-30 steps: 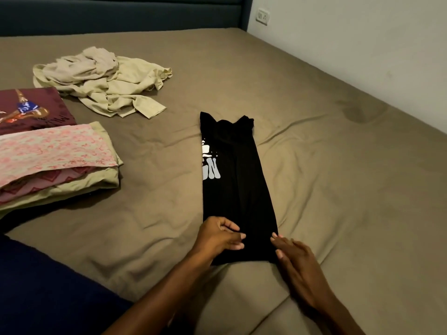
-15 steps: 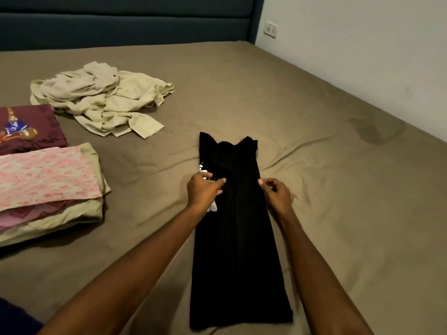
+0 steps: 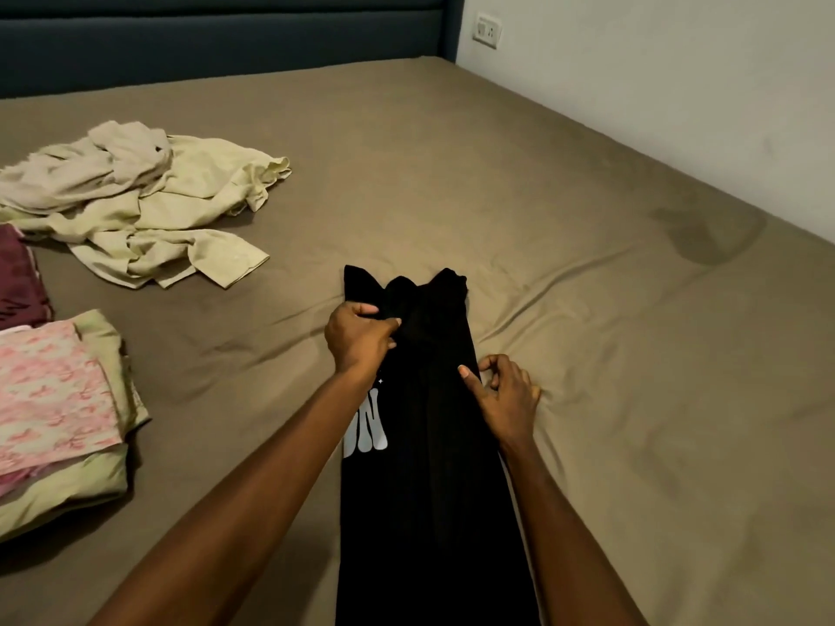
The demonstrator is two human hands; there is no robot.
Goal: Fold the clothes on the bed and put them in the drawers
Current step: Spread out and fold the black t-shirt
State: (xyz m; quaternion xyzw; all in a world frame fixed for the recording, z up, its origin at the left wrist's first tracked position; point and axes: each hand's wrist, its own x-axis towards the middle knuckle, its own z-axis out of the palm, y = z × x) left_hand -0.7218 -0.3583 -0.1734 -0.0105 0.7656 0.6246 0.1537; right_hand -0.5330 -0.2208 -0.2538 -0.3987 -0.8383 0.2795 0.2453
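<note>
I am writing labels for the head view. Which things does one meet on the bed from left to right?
Pink patterned folded stack → crumpled beige clothes → left hand → black T-shirt → right hand → dark stain.

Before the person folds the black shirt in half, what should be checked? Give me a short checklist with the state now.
1. Left hand grips the far end of the black shirt: ok.
2. Right hand grips the shirt's right edge: cannot tell; its thumb touches the edge, the other fingers are curled.
3. Shirt lies as a narrow strip: ok.
4. Far end is smooth: not ok, it is bunched.
5. Bed near the shirt has free room: ok.
6. Folded pile lies apart from the shirt: ok.
</note>
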